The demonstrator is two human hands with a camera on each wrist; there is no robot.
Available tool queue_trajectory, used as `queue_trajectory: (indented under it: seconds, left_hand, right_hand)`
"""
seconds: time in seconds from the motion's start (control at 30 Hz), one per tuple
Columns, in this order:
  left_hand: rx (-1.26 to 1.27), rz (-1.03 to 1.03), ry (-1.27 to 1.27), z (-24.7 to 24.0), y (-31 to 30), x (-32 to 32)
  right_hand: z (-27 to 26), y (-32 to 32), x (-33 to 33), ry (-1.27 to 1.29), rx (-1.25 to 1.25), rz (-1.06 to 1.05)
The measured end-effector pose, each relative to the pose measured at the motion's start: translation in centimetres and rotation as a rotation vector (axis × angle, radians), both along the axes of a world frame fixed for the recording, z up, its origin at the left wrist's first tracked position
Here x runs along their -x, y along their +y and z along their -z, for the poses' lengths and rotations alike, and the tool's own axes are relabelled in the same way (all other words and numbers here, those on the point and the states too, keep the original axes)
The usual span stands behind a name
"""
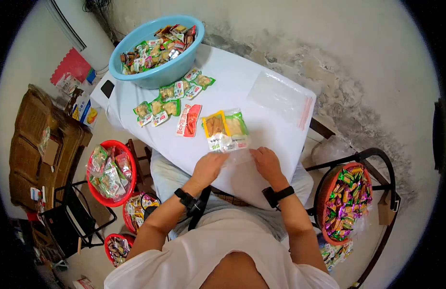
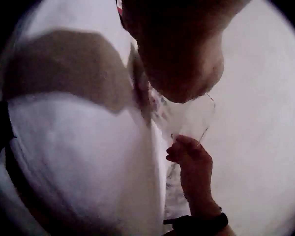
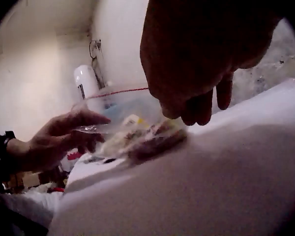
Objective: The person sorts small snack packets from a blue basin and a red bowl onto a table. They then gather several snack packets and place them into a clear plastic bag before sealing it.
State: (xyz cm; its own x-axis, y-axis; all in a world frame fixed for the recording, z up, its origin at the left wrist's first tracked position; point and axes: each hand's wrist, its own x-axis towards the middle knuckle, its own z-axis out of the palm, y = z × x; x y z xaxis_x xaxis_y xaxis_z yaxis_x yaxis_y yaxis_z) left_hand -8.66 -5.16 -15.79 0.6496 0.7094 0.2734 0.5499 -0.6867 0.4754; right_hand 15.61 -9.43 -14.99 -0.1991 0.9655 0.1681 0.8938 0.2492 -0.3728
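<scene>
I sit at a white table [image 1: 261, 72]. Both hands hold a clear zip bag [image 1: 231, 144] at the table's near edge. My left hand [image 1: 214, 161] pinches the bag's mouth on the left. My right hand [image 1: 259, 155] pinches it on the right. A yellow snack packet [image 1: 214, 126] and a green one [image 1: 236, 124] lie side by side in the bag's far end. In the right wrist view the bag [image 3: 119, 101] stands open between the left hand [image 3: 83, 129] and the right hand [image 3: 196, 105], with packets [image 3: 137, 137] inside. The left wrist view shows right fingers [image 2: 179, 147] gripping the bag's edge [image 2: 189, 115].
A red packet [image 1: 188, 120] and several green packets [image 1: 158, 108] lie farther back. A blue basin [image 1: 136, 72] full of snacks stands at the far left corner. Spare clear bags [image 1: 283, 98] lie at the right. Red basins [image 1: 94, 188] stand left of my seat, a candy basket [image 1: 324, 192] on the right.
</scene>
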Motion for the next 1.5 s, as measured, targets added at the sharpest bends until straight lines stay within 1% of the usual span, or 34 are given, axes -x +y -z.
queue_trajectory:
  seconds: [0.03,0.1,0.13,0.17,0.2,0.23,0.27,0.3,0.33,0.37,0.4,0.43,0.47,0.53,0.57,0.6,0.67,0.7,0.73,0.8,0.93,1.0,1.07,1.13,1.17,1.2,1.23,1.27,1.33,1.4,1.47,1.5]
  left_hand:
    - [-0.008,0.004,0.002,-0.5,0.6,0.3]
    - [0.065,-0.037,-0.234,-1.9,2.3,0.6]
    - [0.056,-0.026,-0.316,-4.0,3.4,0.6]
    - [0.121,-0.085,-0.329,-5.5,4.5,0.7]
    - [0.127,-0.109,-0.36,-7.1,5.7,0.8]
    - [0.132,-0.134,-0.392,-8.6,6.7,0.9]
    - [0.122,-0.133,-0.395,-10.4,7.3,0.8]
    - [0.248,-0.147,-0.439,-12.4,7.6,0.8]
    - [0.377,-0.162,-0.483,-13.7,7.6,0.8]
    - [0.363,-0.113,-0.574,-14.2,7.4,0.5]
    - [0.361,-0.114,-0.573,-13.8,7.4,0.6]
    - [0.462,-0.094,-0.625,-12.8,7.3,0.8]
    - [0.564,-0.074,-0.675,-11.6,7.1,0.9]
    - [0.585,-0.059,-0.699,-9.5,5.8,0.8]
    - [0.597,-0.091,-0.684,-8.6,5.0,0.9]
    - [0.612,-0.126,-0.668,-7.9,4.3,1.0]
    - [0.65,-0.173,-0.673,-8.1,3.3,1.3]
    - [0.686,-0.247,-0.687,-8.3,3.1,1.3]
    - [0.718,-0.317,-0.702,-8.4,3.1,1.4]
    - [0.698,-0.307,-0.73,-8.5,3.1,1.3]
    - [0.683,-0.281,-0.799,-8.5,3.0,1.1]
    - [0.689,-0.28,-0.802,-8.4,3.0,1.2]
    - [0.694,-0.282,-0.808,-8.1,2.9,1.3]
    - [0.589,-0.35,-0.814,-8.2,2.8,1.1]
    - [0.591,-0.35,-0.814,-8.6,2.7,1.1]
    - [0.158,-0.259,-0.675,-10.5,2.4,0.7]
    - [-0.266,-0.161,-0.517,-12.2,2.1,0.4]
    - [-0.264,-0.162,-0.515,-13.5,1.9,-0.1]
    - [-0.304,0.123,-0.219,-15.4,2.0,-1.1]
    - [-0.273,0.162,-0.215,-15.6,2.7,-1.8]
    - [-0.195,0.252,-0.115,-15.9,3.4,-2.3]
    - [-0.196,0.262,-0.117,-16.1,3.6,-2.4]
  right_hand:
    - [-0.4,0.3,-0.2,0.002,-0.008,0.004]
    - [-1.9,1.3,-1.0,0.091,-0.175,-0.028]
    - [-3.9,1.8,-1.2,0.089,-0.182,-0.021]
    - [-6.9,2.4,-1.2,0.167,-0.136,-0.004]
    - [-9.3,3.0,-1.3,0.245,-0.091,0.01]
    - [-10.9,3.6,-1.5,0.243,-0.101,0.009]
    - [-12.3,4.1,-1.7,0.358,-0.139,-0.027]
    - [-13.3,4.5,-1.8,0.473,-0.176,-0.066]
    - [-14.0,4.6,-2.0,0.472,-0.183,-0.071]
    - [-14.5,4.5,-2.3,0.546,-0.083,-0.023]
    - [-14.7,4.4,-2.6,0.619,0.022,0.027]
    - [-14.1,4.2,-2.8,0.674,0.085,0.059]
    - [-13.2,3.8,-2.8,0.675,0.086,0.06]
    - [-10.9,2.7,-2.9,0.787,0.212,0.069]
    - [-9.8,2.1,-3.0,0.844,0.32,0.111]
    - [-9.9,1.3,-2.6,0.846,0.331,0.114]
    - [-10.8,0.0,-1.5,0.751,0.164,0.131]
    - [-10.6,-0.3,-1.8,0.751,0.159,0.08]
    - [-10.3,-0.2,-1.9,0.751,0.16,0.077]
    - [-9.5,0.2,-2.2,0.747,0.052,0.043]
    - [-9.2,0.6,-2.2,0.819,0.06,0.063]
    - [-9.0,0.5,-2.0,0.87,0.07,0.112]
    - [-9.4,0.1,-1.8,0.881,0.053,0.109]
    - [-9.4,-0.1,-1.5,0.891,0.036,0.103]
    - [-9.0,-0.2,-1.3,0.946,0.011,0.066]
    - [-8.8,-0.3,-1.1,1.001,-0.015,0.029]
    - [-8.9,-0.4,-0.9,1.003,-0.014,0.033]
    - [-9.0,-0.6,-0.7,1.01,-0.007,0.015]
    - [-9.4,-0.7,-0.5,1.015,-0.001,-0.009]
    - [-9.8,-0.9,-0.5,0.98,0.018,0.0]
    - [-10.2,-1.1,-0.6,0.952,0.003,-0.005]
    - [-10.3,-1.2,-0.6,0.925,-0.002,-0.019]
